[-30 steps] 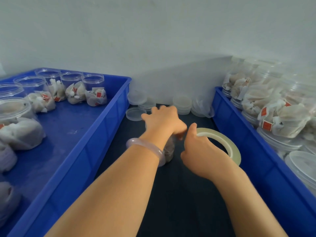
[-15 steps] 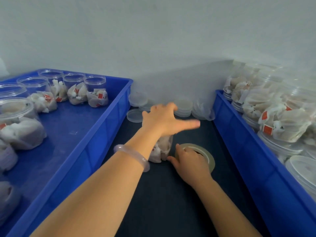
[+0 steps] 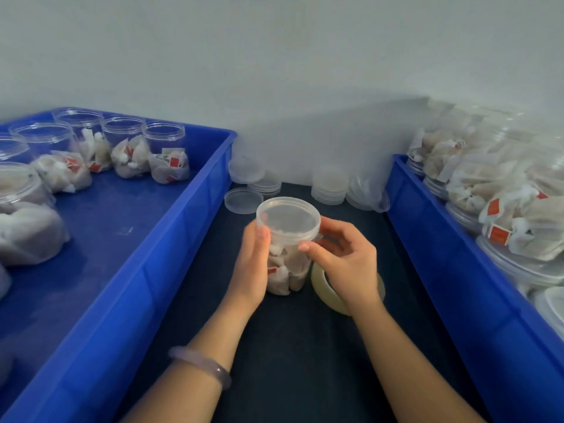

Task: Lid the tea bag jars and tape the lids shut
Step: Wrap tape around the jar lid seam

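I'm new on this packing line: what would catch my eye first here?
Dead centre, the left hand and right hand grip a lidded jar of tea bags, a tape roll lying beside it under the right wrist. Blue crates flank them: the left crate holds open jars, the right crate stacked lidded jars.

Jar just left of tape roll (spare lids behind both)
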`<state>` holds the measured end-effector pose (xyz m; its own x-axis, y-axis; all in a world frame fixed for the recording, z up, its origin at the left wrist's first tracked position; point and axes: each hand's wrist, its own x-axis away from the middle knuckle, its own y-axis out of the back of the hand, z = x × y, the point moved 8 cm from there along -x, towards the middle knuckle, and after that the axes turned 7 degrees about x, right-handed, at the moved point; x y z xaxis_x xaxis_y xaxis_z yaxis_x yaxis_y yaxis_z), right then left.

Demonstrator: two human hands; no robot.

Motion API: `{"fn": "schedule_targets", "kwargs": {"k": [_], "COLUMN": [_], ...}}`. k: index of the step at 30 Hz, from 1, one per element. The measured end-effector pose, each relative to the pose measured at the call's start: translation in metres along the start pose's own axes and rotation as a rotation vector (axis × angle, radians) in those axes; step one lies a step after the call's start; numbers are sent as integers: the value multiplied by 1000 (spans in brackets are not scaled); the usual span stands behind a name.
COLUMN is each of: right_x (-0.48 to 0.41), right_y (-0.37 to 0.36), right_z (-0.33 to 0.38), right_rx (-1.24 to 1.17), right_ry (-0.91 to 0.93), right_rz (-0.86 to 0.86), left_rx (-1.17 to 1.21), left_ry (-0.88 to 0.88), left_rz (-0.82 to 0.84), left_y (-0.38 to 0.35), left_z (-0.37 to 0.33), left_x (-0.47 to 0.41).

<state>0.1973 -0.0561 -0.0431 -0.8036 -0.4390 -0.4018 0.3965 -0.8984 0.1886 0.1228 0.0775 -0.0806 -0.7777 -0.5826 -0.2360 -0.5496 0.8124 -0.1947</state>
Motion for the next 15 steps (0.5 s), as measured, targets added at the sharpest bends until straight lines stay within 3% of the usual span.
{"fn": "schedule_targets", "kwargs": {"k": [7, 15], "right_x": [-6, -3], "right_y": [-10, -8], "right_z": [0, -6], "right_rx": [-422, -441], "right_ry": [-2, -63], "right_rz": [87, 63], "left_rx": [34, 34], "left_ry": [25, 37], "left_rz": [-39, -39], "left_y": [6, 9], "left_z": [7, 5], "left_x": [3, 6]}}
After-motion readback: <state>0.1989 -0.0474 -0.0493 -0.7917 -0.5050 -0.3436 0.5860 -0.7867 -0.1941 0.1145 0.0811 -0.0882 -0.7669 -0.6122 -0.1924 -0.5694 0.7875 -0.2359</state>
